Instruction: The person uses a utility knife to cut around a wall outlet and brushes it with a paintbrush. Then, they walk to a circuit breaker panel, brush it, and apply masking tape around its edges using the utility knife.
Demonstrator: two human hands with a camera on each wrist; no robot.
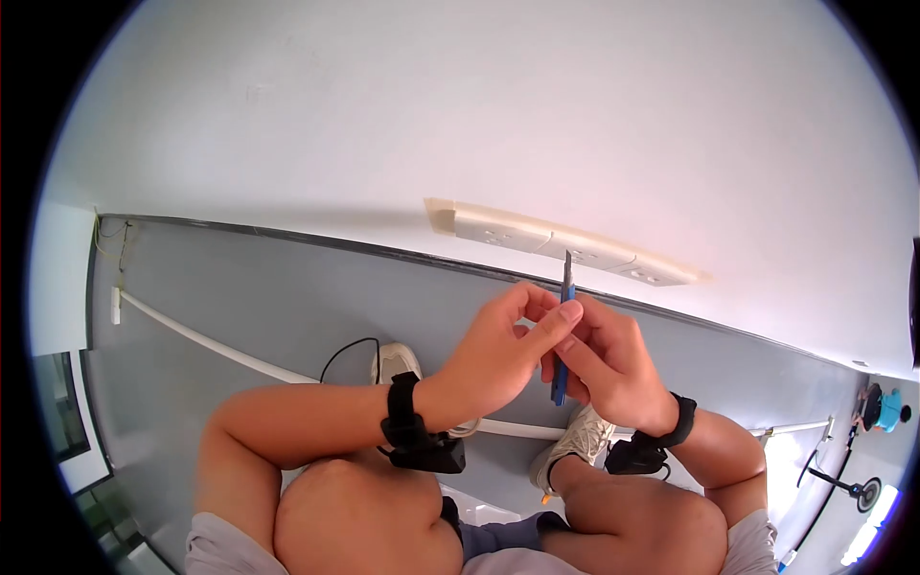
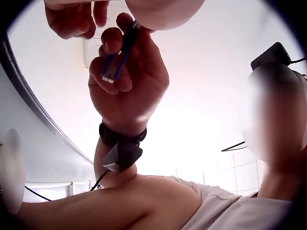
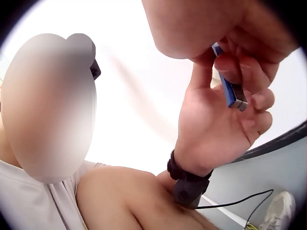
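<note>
- Nearest the head camera are the bare knees point(image 1: 359, 503), bent below the forearms.
- The blue knife point(image 1: 561, 369) is up between the two hands, its narrow dark tip aimed at the wall point(image 1: 537, 96).
- The left hand point(image 1: 498, 350) pinches it near the tip end, thumb across the top and fingers bent in.
- The right hand point(image 1: 613, 359) curls its fingers and thumb round the handle; neither hand has its fingers spread.
- The knife is probably light and stiff, with a smooth body that could slip in damp fingers; the thin tip looks the fragile, sharp part.
- The handle seems the safest place to hold; the left thumb is better kept back from the tip.
- Beyond the tip runs the socket strip point(image 1: 599, 257) with its tan border; whether the two touch cannot be told.
- The dark skirting point(image 1: 383, 251) edges the wall's foot.
- Room to draw back is limited by the knees and the wrist boxes point(image 1: 426, 453); sideways there is more.
</note>
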